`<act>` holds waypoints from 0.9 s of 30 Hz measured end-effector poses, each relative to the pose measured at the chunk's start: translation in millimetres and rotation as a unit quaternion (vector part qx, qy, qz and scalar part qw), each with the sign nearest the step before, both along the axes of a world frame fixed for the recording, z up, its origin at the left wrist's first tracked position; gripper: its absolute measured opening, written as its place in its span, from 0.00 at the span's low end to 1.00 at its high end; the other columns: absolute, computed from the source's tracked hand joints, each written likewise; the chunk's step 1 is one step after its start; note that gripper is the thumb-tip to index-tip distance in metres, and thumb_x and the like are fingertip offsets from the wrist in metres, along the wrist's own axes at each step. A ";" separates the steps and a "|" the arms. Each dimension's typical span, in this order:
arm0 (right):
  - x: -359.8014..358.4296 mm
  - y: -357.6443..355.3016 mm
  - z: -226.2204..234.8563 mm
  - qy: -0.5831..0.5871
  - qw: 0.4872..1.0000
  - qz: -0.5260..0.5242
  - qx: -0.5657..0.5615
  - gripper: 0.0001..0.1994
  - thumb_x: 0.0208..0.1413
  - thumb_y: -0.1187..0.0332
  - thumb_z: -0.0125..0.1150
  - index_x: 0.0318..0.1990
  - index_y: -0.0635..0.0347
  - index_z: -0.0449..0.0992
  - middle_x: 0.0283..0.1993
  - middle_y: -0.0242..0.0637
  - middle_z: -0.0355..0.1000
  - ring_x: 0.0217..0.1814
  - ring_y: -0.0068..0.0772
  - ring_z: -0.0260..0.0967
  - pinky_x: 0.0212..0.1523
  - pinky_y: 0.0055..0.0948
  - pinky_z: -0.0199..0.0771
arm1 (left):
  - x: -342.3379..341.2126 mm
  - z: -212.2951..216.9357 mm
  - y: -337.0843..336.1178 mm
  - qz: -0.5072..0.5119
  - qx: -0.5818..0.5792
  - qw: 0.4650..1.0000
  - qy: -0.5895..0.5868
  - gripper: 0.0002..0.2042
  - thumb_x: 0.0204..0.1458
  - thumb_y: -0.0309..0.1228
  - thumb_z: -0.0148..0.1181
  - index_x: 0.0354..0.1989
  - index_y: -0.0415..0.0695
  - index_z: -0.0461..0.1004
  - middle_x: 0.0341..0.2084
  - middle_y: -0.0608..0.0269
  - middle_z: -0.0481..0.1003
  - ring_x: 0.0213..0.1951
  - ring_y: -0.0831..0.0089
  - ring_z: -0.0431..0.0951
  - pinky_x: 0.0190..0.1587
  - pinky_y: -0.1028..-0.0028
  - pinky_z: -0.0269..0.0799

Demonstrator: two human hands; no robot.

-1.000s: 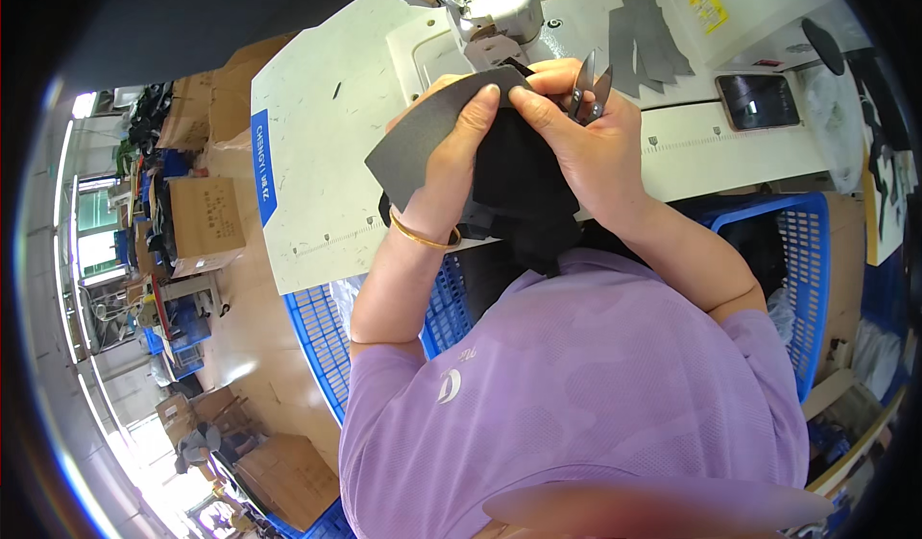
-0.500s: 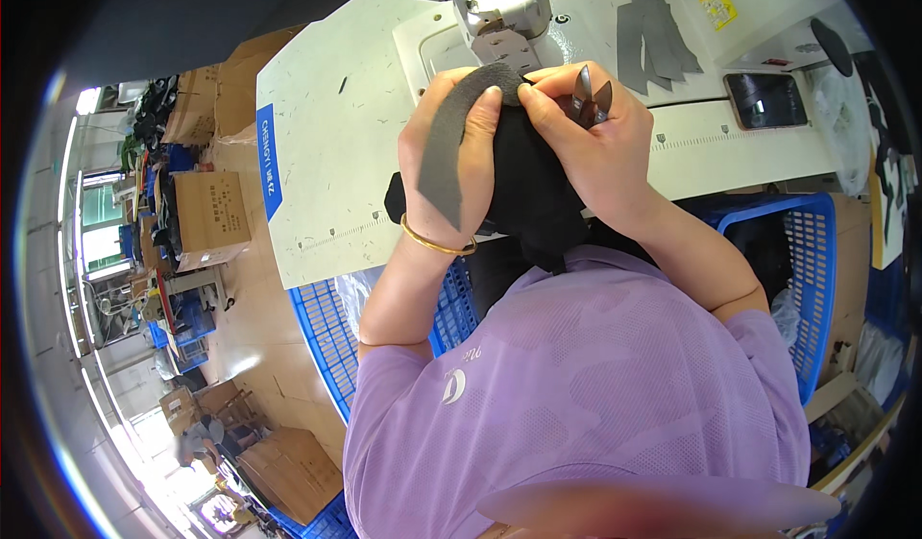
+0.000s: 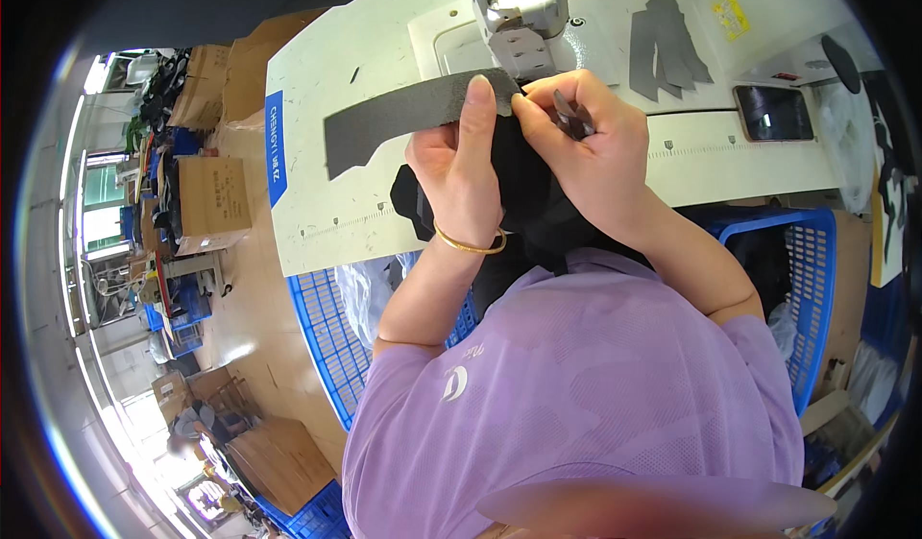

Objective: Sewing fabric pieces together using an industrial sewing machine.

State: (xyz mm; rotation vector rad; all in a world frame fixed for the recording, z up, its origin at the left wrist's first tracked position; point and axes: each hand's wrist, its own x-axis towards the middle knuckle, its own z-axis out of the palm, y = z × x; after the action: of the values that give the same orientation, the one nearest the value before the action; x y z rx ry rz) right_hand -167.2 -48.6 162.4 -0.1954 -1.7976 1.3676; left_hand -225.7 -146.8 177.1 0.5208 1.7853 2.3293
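Note:
My left hand [image 3: 459, 169] is closed on a dark grey fabric strip [image 3: 384, 117], the thumb pressed on its upper face. From the thumb the strip stretches left over the table, ending in an angled cut. My right hand [image 3: 605, 145] pinches at the strip's right end, where it meets black fabric [image 3: 538, 189]. Tucked in the same hand are small metal thread snips [image 3: 573, 117], their blades poking out between the fingers. The black fabric hangs beneath both hands towards my lap; how the two pieces join is hidden by my fingers.
A sewing machine head [image 3: 523, 21] stands just beyond my hands on the white table [image 3: 336, 213]. Several grey cut pieces [image 3: 663, 49] and a phone [image 3: 773, 114] lie to the right. Blue baskets [image 3: 812, 289] flank me, and cardboard boxes [image 3: 213, 198] stand at the left.
The grey strip has swung from hanging down over my left wrist to pointing left across the table. My left hand has turned, its thumb now upright, and the snips have tilted in my right hand.

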 end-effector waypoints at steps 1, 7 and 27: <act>1.0 1.7 2.1 0.000 1.000 0.002 0.001 0.08 0.49 0.74 0.67 0.30 0.62 0.71 0.23 0.36 0.73 0.21 0.23 0.71 0.22 0.23 0.68 | -0.6 0.2 1.1 0.028 0.011 0.999 0.027 0.10 0.58 0.27 0.58 0.43 0.34 0.73 0.35 0.60 0.77 0.37 0.77 0.76 0.40 0.79 0.70; 7.9 12.6 14.9 -0.088 0.981 0.122 -0.120 0.07 0.53 0.72 0.64 0.28 0.63 0.71 0.19 0.32 0.71 0.19 0.16 0.68 0.20 0.18 0.64 | -8.9 -7.8 -6.1 -0.014 0.004 1.000 -0.006 0.08 0.57 0.26 0.58 0.40 0.32 0.73 0.31 0.57 0.77 0.26 0.74 0.78 0.25 0.76 0.77; 12.6 7.7 10.9 -0.051 0.983 0.092 -0.150 0.07 0.56 0.71 0.63 0.32 0.63 0.72 0.21 0.29 0.73 0.19 0.12 0.65 0.20 0.15 0.64 | -5.5 0.2 -0.2 0.043 0.002 0.999 -0.004 0.07 0.51 0.24 0.66 0.34 0.31 0.78 0.30 0.58 0.78 0.28 0.75 0.77 0.32 0.77 0.73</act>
State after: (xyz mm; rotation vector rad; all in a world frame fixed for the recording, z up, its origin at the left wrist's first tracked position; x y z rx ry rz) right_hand -154.6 -40.9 173.2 -0.2681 -1.7177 1.7893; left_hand -231.2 -146.9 177.3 0.4442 1.8349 2.3885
